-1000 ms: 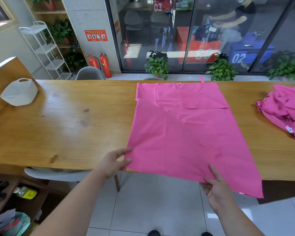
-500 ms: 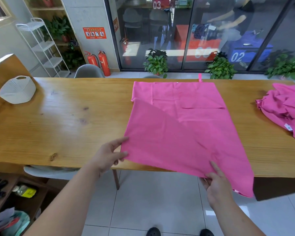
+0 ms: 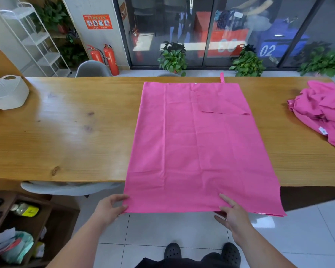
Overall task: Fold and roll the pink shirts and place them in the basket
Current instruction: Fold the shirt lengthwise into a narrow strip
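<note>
tabletop (image 3: 75, 132) under pink shirt (image 3: 197, 147), overhanging hem pinched in left hand (image 3: 108, 209) and, seemingly, right hand (image 3: 234, 215)

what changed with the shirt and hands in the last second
The left hand and right hand kept pinching the near hem of the pink shirt and pulled it toward the person; the skewed cloth now lies square and flat, hem overhanging the table. The crumpled pink pile and basket stayed put.
</note>
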Demonstrator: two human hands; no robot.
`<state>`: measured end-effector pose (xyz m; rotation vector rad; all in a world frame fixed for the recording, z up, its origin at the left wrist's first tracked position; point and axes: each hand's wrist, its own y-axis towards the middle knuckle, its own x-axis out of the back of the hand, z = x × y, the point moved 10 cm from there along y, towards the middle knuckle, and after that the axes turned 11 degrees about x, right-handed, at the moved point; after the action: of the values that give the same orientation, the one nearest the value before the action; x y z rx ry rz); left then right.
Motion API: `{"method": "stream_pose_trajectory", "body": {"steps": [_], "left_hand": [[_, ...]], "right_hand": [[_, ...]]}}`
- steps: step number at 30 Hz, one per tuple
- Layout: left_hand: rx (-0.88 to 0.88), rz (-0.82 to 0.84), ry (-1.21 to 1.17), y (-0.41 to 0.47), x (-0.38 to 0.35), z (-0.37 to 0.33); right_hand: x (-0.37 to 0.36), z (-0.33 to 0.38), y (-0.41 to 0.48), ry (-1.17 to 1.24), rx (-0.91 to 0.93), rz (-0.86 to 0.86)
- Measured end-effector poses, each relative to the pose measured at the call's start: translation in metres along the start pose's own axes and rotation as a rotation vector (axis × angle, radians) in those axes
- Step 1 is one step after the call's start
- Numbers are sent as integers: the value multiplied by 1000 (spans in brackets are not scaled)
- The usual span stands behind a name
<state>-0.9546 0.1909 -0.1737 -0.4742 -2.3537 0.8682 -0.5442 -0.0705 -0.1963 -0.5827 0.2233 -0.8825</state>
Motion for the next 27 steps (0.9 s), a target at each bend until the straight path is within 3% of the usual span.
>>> {"method": "stream_pose_trajectory", "body": {"steps": [6, 9, 11, 14, 17, 20, 22, 27], "left_hand": [[-8, -317, 330, 4, 6, 9], [-224, -484, 477, -6, -7, -44], [-389, -469, 552, -9, -33, -90], [-452, -293, 710, 4, -83, -133], [-427, -181, 887, 21, -120, -143], [-418, -300, 967, 27, -120, -153], [-440, -362, 981, 29, -120, -163], [-453, -250, 996, 40, -145, -166]], "right_hand": [[24, -2, 0, -405, -49, 71], [29, 39, 21, -871, 229, 89], [19, 77, 31, -1112, 458, 97], [1, 115, 49, -1393, 656, 176], [-1, 115, 67, -1553, 644, 296], [5, 124, 71, -1641, 650, 257], [4, 136, 74, -1644, 725, 216], [5, 136, 107, -1605, 707, 312]]}}
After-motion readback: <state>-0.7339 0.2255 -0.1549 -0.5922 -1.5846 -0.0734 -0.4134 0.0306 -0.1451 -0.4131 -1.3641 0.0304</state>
